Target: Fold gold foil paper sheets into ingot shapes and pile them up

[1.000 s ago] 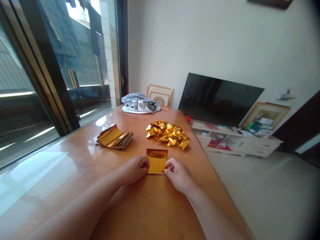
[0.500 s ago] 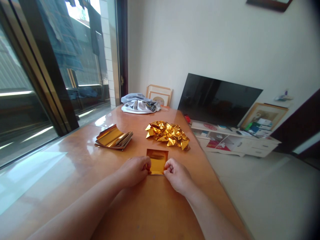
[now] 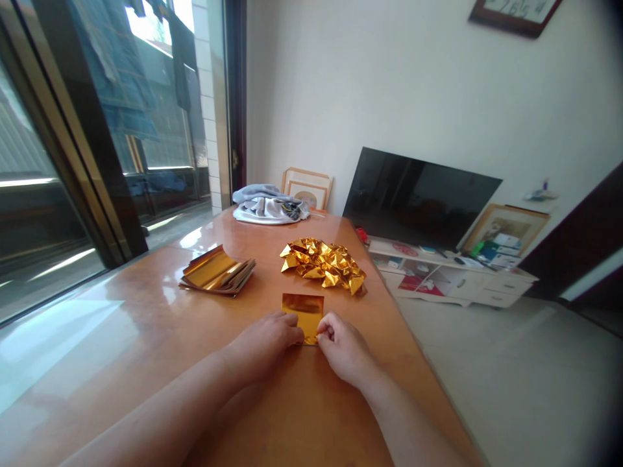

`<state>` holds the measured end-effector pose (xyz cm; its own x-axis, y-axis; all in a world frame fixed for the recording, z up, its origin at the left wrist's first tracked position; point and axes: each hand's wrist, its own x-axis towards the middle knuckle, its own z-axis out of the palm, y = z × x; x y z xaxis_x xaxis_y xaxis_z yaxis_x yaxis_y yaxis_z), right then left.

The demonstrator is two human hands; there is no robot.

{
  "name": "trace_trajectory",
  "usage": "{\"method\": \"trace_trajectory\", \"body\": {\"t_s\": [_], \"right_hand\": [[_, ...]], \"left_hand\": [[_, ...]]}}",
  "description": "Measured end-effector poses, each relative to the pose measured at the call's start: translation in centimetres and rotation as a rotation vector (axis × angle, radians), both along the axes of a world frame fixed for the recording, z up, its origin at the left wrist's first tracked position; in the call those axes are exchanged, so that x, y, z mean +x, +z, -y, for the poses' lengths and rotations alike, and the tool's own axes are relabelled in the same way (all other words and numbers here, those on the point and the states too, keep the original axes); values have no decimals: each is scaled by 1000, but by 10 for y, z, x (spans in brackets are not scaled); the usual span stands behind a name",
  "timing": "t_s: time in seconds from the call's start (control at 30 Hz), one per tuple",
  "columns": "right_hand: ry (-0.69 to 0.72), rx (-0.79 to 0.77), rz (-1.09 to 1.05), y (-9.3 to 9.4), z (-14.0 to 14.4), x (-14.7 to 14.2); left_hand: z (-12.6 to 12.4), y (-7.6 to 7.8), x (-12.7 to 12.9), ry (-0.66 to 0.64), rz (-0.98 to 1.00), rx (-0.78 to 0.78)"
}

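left hand (image 3: 265, 340) and right hand (image 3: 343, 347) pinch the near edge of a thin square gold foil sheet (image 3: 302, 310); likely light, crease-prone, best held by corners.

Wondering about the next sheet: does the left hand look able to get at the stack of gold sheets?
Probably yes: the bare table lies between the left hand and the stack of gold sheets, with nothing in between.

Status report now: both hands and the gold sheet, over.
Left hand and right hand each pinch near edge of gold sheet, flat on table. Folded gold pile and sheet stack beyond, apart. Nothing in the way.
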<state>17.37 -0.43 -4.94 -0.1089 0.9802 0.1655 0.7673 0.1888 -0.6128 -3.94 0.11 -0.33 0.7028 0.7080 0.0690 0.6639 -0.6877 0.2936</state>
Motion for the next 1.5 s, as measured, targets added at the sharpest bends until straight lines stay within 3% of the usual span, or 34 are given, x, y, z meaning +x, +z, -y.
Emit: {"method": "trace_trajectory", "body": {"t_s": [0.33, 0.53, 0.73, 0.97, 1.23, 1.5], "right_hand": [[-26, -8, 63, 5, 2, -3], [-39, 73, 221, 19, 12, -6], [109, 139, 398, 39, 39, -18], [252, -34, 500, 30, 52, -22], [189, -49, 546, 32, 60, -17], [181, -55, 560, 34, 60, -15]], "left_hand": [[7, 4, -1, 15, -103, 110], [9, 5, -3, -19, -97, 130], [10, 4, -4, -26, -123, 182], [11, 3, -4, -29, -140, 183], [15, 9, -5, -22, -145, 151], [18, 4, 4, 18, -176, 220]]}}
